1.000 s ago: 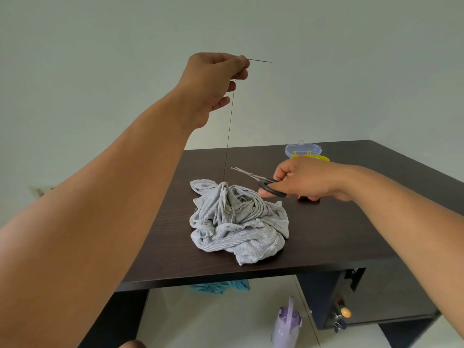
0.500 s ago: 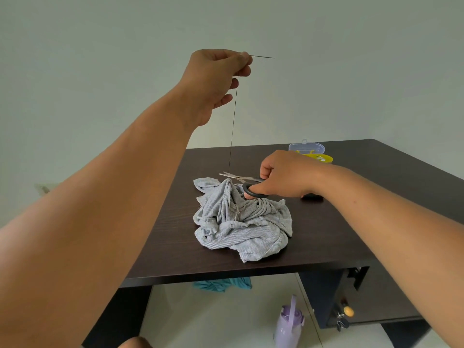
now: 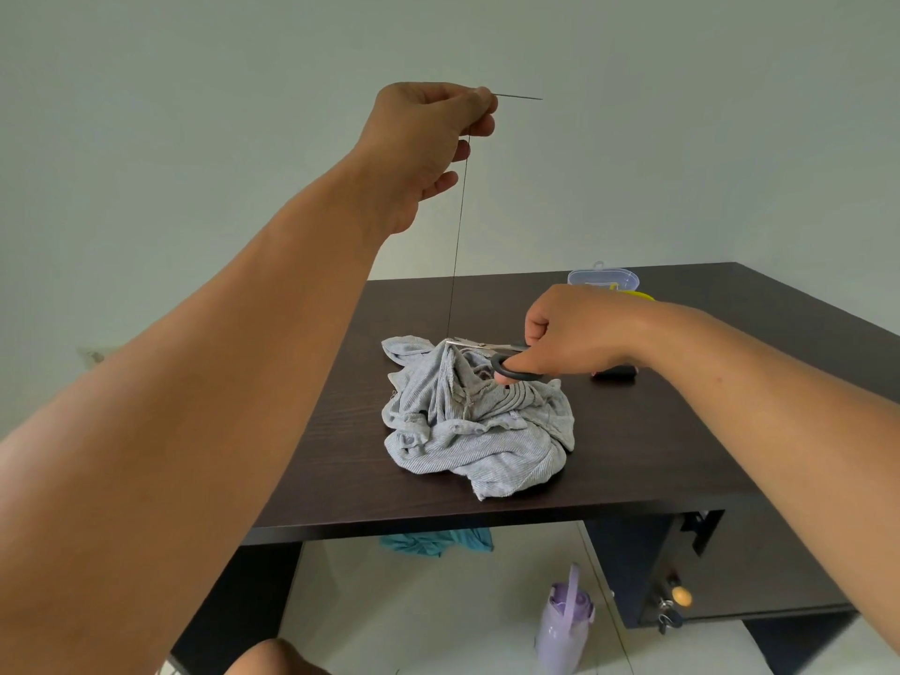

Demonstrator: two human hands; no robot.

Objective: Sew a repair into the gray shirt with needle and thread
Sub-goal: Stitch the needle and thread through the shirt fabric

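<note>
While left hand (image 3: 423, 138) pinches needle (image 3: 518, 96) high — thread (image 3: 458, 236) taut — right hand (image 3: 574, 338) grips scissors (image 3: 487, 345) at gray shirt (image 3: 467, 421).

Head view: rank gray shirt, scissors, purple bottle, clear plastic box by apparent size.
1. gray shirt, clearly largest.
2. purple bottle.
3. scissors and clear plastic box: both partly hidden by the right hand, so unranked. Depths differ too.
</note>
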